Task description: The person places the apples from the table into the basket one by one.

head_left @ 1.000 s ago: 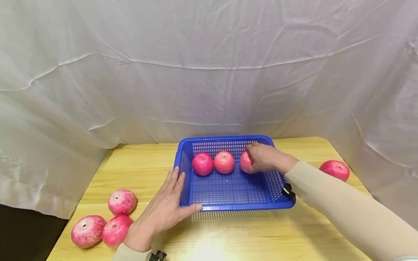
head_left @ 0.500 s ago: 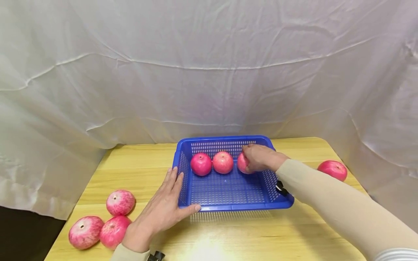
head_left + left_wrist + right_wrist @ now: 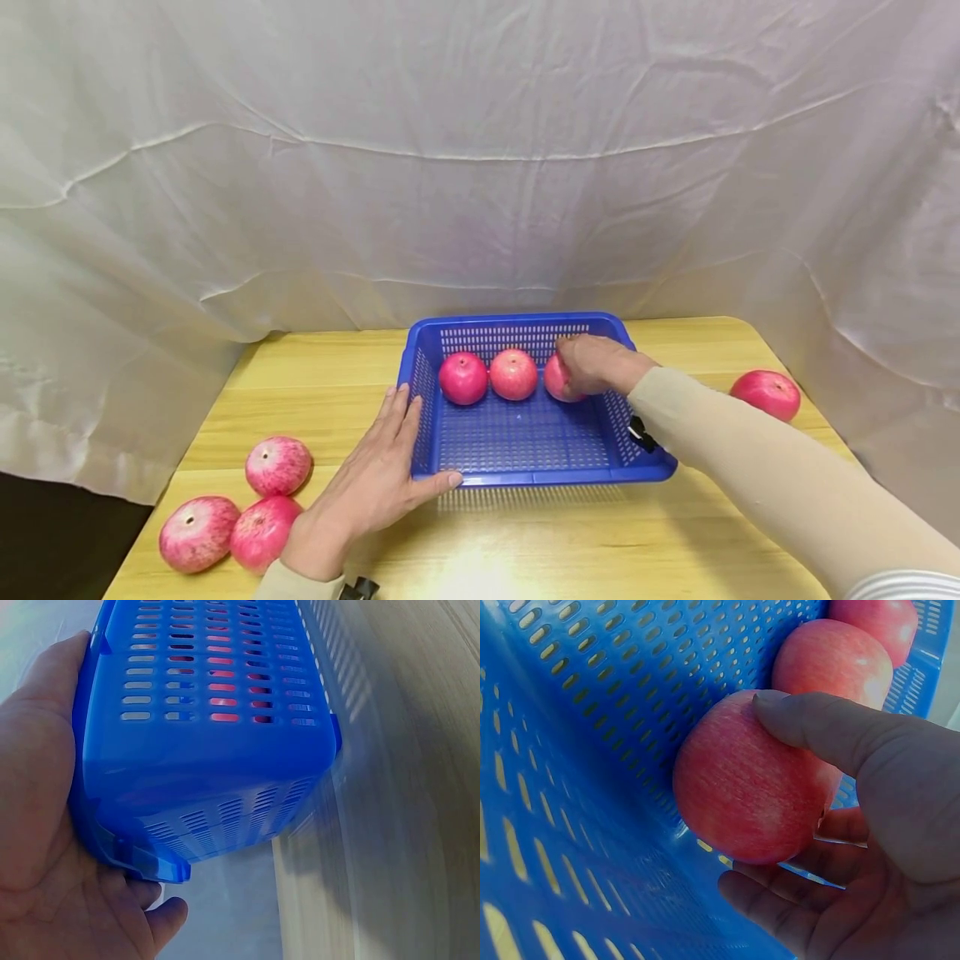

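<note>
A blue perforated plastic basket (image 3: 525, 477) stands on the wooden table. Inside, along its far wall, a dark pink apple (image 3: 463, 378) and a lighter one, the middle apple (image 3: 513, 374), sit side by side. My right hand (image 3: 600, 364) reaches over the basket's right side and grips a third apple (image 3: 750, 780). In the right wrist view the thumb lies on top of this apple, with fingers curved below it; a small gap separates it from the middle apple in the head view. My left hand (image 3: 371, 475) rests on the basket's left rim, fingers extended, thumb on the front rim.
Three more apples lie on the table at the left: an upper apple (image 3: 278, 466), a front apple (image 3: 198, 534) and one beside my left wrist, a redder apple (image 3: 264, 532). Another apple (image 3: 767, 395) is near the right edge. A pale curtain (image 3: 480, 167) hangs behind.
My right hand has moved slightly left with the apple it grips, narrowing the gap to the middle apple. My left hand stays on the basket rim.
</note>
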Tool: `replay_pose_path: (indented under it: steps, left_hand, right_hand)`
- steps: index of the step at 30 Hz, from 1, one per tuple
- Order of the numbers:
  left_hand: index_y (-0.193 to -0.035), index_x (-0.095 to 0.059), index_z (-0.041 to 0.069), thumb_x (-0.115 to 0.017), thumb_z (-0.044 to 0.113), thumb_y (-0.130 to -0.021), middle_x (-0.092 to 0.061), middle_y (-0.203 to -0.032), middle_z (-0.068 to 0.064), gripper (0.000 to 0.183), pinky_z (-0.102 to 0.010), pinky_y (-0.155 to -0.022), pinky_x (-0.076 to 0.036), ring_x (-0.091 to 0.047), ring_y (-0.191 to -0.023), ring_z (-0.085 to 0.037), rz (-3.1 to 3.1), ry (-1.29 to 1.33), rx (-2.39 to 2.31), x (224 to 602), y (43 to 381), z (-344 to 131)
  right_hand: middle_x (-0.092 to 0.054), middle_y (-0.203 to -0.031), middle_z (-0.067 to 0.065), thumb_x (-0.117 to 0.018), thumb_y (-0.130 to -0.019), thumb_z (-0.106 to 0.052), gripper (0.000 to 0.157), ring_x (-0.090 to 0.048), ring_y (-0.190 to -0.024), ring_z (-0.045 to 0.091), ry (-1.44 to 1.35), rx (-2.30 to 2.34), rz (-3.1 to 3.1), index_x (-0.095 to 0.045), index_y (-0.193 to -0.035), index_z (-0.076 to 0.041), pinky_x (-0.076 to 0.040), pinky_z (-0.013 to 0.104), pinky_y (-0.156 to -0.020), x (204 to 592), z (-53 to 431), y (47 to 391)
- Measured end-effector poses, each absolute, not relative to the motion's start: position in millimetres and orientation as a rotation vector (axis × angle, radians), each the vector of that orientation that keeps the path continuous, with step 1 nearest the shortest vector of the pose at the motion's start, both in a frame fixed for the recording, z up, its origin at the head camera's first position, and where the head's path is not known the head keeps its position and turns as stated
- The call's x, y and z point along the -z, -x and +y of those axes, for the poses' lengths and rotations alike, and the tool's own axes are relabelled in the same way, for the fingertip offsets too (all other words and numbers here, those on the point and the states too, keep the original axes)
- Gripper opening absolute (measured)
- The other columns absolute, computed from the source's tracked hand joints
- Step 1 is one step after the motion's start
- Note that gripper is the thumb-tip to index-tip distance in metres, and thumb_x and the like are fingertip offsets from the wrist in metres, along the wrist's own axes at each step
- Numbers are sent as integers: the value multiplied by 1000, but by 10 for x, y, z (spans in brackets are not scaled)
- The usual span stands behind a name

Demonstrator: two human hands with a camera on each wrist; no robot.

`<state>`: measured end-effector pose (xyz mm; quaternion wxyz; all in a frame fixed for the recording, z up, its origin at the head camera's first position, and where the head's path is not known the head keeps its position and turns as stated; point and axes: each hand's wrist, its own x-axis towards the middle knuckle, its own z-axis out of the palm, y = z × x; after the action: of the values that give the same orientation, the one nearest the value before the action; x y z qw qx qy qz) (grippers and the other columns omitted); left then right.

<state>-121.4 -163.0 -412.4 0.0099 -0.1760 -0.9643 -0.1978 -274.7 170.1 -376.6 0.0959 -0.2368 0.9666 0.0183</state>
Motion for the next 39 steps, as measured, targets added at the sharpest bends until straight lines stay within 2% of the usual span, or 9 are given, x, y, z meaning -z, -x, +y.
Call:
replay_pose_path:
  steps: [8, 16, 25, 34, 39]
  left_hand:
    - [-165, -26, -3, -53, 87, -88, -11, -175, -23, 120, -55, -130, -21, -10, -163, -40, -2990, 574, 544, 4122, 1214, -1630]
    - [-164, -28, -3, -51, 88, -88, -14, -174, -25, 121, -55, -130, -21, -13, -163, -41, -2982, 581, 492, 4103, 1217, -1624]
    - [-164, -29, -3, -48, 90, -87, -13, -175, -24, 123, -54, -130, -21, -13, -163, -40, -2988, 565, 491, 4112, 1215, -1619]
    - [-164, -28, -3, -56, 85, -89, -12, -175, -24, 119, -54, -130, -21, -11, -163, -40, -2994, 559, 513, 4112, 1214, -1614]
    - [-165, -27, -3, -55, 86, -88, -12, -175, -23, 120, -53, -130, -20, -10, -164, -39, -2999, 557, 516, 4114, 1214, -1616]
  right_hand:
    - [-69, -89, 9, -88, -76, -28, 50, -68, -85, 28, 670, -38, 2867, -63, -110, -2, -61, 49, -83, 3760, 1704, 2742]
    - [-68, -86, 10, -87, -76, -25, 45, -67, -82, 30, 701, -13, 2912, -64, -107, -2, -61, 50, -78, 3781, 1721, 2745]
    - [-72, -100, 19, -88, -77, -27, 65, -70, -96, 37, 665, -28, 2918, -62, -126, 6, -61, 55, -88, 3808, 1700, 2758]
    - [-70, -105, 21, -89, -76, -28, 66, -70, -100, 39, 687, -56, 2932, -62, -126, 6, -60, 55, -92, 3833, 1688, 2767]
    - [-70, -107, 22, -89, -76, -28, 66, -70, -101, 40, 692, -46, 2940, -62, -125, 6, -60, 55, -93, 3838, 1683, 2760]
